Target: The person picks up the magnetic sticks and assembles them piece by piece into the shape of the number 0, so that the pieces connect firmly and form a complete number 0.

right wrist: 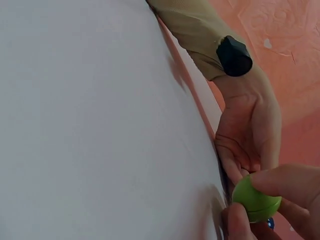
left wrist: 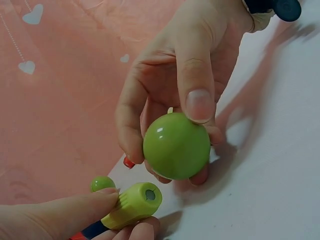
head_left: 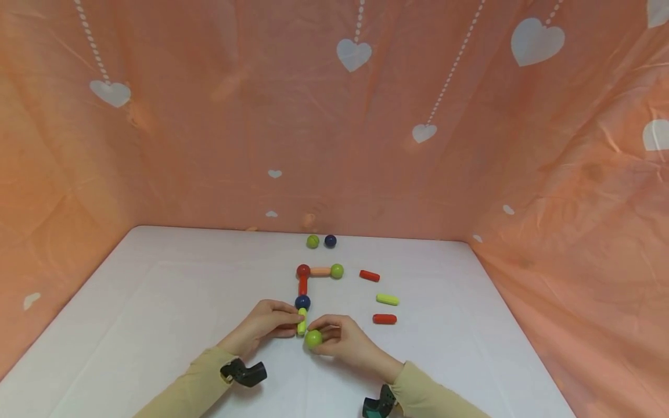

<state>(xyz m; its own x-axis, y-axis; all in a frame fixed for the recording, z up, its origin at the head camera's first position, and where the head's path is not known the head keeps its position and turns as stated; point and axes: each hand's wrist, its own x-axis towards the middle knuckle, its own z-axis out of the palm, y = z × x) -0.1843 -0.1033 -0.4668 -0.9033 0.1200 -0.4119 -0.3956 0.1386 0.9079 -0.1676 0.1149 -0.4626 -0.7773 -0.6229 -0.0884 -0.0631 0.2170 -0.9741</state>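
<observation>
My left hand (head_left: 269,320) pinches a yellow-green rod (head_left: 301,323) between thumb and fingers. Its near end, with a grey metal disc, shows in the left wrist view. The rod's far end meets a dark blue ball (head_left: 302,302). From that ball a red rod (head_left: 303,285) runs to a red ball (head_left: 303,271), where a peach-coloured rod (head_left: 320,271) leads right to a green ball (head_left: 337,270). My right hand (head_left: 342,341) holds another green ball (left wrist: 176,146) in its fingertips, close beside the near end of the yellow-green rod.
Right of the chain lie a red rod (head_left: 369,276), a yellow-green rod (head_left: 387,299) and a second red rod (head_left: 384,319). At the back of the white table (head_left: 209,261) sit a green ball (head_left: 312,241) and a dark blue ball (head_left: 330,241). An orange cloth (head_left: 209,145) surrounds the table.
</observation>
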